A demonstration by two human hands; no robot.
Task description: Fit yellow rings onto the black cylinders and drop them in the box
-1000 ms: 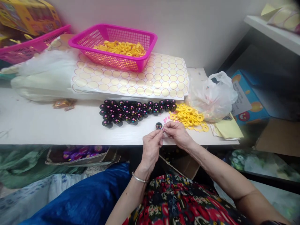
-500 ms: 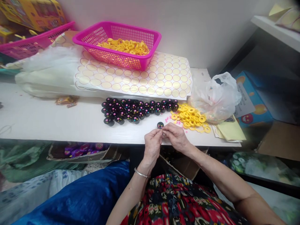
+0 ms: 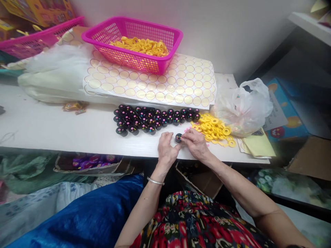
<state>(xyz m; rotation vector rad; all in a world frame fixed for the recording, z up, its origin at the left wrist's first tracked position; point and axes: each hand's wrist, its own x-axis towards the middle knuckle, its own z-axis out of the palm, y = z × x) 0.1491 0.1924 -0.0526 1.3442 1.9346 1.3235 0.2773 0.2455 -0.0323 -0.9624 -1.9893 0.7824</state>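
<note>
A single small black round piece [image 3: 178,138] with coloured dots on top stands near the table's front edge, between my two hands. My left hand [image 3: 167,150] is just left of it, thumb and fingers spread, holding nothing. My right hand [image 3: 196,144] has its thumb and fingertips pinched together at the piece's right rim; whatever is between them is too small to make out. Behind, several rows of similar black round pieces [image 3: 143,119] with pink dots stand close together. Right of them lies a pile of yellow ring-shaped pieces [image 3: 213,127], with tiny pink bits [image 3: 187,130] beside it.
A pink basket [image 3: 124,61] of yellow pieces rests on sticker sheets [image 3: 155,88] at the back. Plastic bags lie left [image 3: 57,75] and right [image 3: 248,106]. Folded yellow paper [image 3: 258,146] is at the right front. Below the edge, a carton [image 3: 62,167] holds purple items.
My hands were together, fingertips touching, in front of the black piece. Now they have parted: the left has opened, and the right's pinched fingertips are at the piece. The view has shifted slightly.
</note>
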